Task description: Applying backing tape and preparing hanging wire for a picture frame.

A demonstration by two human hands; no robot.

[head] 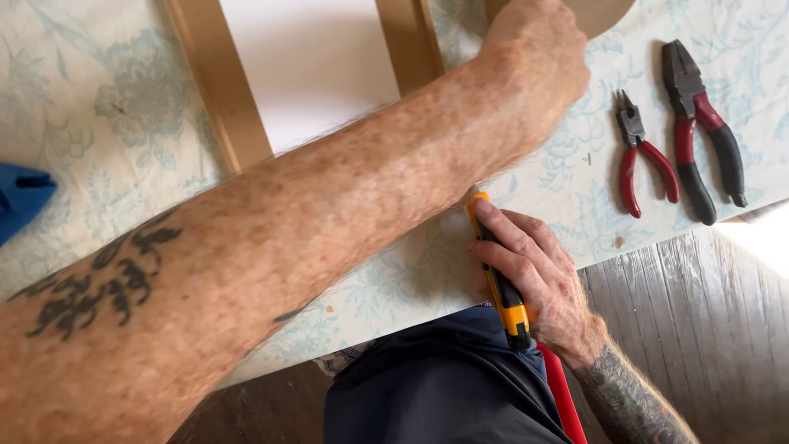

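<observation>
My left forearm crosses the view from lower left to upper right. My left hand rests at the top, by a wooden strip and a round brown piece. Its fingers are hidden, so its grip cannot be told. My right hand is closed around a yellow and black utility knife at the table's near edge. The knife's tip points away from me and lies under my left forearm. A white panel lies between that strip and another wooden strip.
A pale floral cloth covers the table. Small red-handled pliers and larger red and black pliers lie at the right. A blue object shows at the left edge. Below are my dark-clothed lap and a grey plank floor.
</observation>
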